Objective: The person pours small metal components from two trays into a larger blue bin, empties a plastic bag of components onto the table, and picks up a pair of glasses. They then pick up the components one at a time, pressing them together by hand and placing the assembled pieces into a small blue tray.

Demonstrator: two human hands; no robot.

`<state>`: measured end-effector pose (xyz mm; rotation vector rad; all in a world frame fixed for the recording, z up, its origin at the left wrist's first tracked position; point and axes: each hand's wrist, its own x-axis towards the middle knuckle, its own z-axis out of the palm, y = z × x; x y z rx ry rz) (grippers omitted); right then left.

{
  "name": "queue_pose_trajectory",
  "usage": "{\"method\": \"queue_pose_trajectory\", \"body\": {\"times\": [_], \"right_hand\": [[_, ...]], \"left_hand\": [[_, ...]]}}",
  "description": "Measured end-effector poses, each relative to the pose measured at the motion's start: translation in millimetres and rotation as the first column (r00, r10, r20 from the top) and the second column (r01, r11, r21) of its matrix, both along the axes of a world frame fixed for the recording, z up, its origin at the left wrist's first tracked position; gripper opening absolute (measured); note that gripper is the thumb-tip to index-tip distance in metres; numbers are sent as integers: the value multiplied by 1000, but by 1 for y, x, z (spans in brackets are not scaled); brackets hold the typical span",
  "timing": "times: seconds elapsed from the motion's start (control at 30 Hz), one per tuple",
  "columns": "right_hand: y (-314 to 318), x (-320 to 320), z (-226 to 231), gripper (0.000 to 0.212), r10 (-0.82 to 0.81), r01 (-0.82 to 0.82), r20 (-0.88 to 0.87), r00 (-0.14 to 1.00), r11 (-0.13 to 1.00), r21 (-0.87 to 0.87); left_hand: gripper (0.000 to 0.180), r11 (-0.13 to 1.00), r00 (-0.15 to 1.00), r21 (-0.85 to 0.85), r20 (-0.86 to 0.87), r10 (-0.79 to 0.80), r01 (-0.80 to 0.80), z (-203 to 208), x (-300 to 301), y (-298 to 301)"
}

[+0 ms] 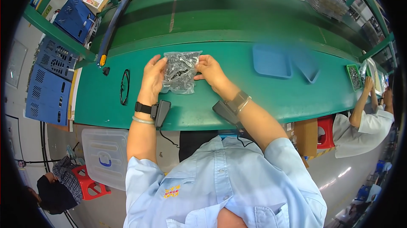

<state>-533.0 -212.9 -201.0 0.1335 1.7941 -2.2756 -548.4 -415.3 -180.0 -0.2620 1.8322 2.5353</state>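
Observation:
Between my two hands is a clear plastic bag (pixel 179 73) filled with small dark parts, over the green tabletop (pixel 199 111). At its left edge, my left hand (pixel 153 75) grips the bag with fingers and thumb. My right hand (pixel 209 72) pinches the upper right side, its thumb at the bag's edge. What the parts inside are, I cannot tell through the crinkled plastic. Each wrist carries a strapped dark device with a cable.
Left of my hands lie black-framed glasses (pixel 124 87) and a small black piece (pixel 106 71). Blue trays (pixel 272 61) stand to the right. A green conveyor belt (pixel 203 12) runs beyond the table. A person (pixel 362 122) works at the far right near a green basket (pixel 353 77).

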Motion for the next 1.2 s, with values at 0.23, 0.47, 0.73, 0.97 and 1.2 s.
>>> {"method": "queue_pose_trajectory", "body": {"times": [0.23,0.47,0.73,0.97,1.2], "right_hand": [[-8,8,14,29,53,-44,56,997,986,-160],[22,0,9,26,53,29,-169,984,892,451],[18,24,40,25,391,348,-747,538,704,620],[17,12,21,28,524,273,-648,552,621,735],[4,22,20,25,539,297,-651,534,601,742]], "left_hand": [[37,987,985,-24,70,-155,157,21,-17,9],[42,948,984,-265,50,-171,178,64,-35,27],[52,832,965,-514,-24,-260,211,60,-30,51],[48,995,999,-97,42,-30,34,38,45,8],[34,987,1000,158,-14,1,2,8,63,39]]}}
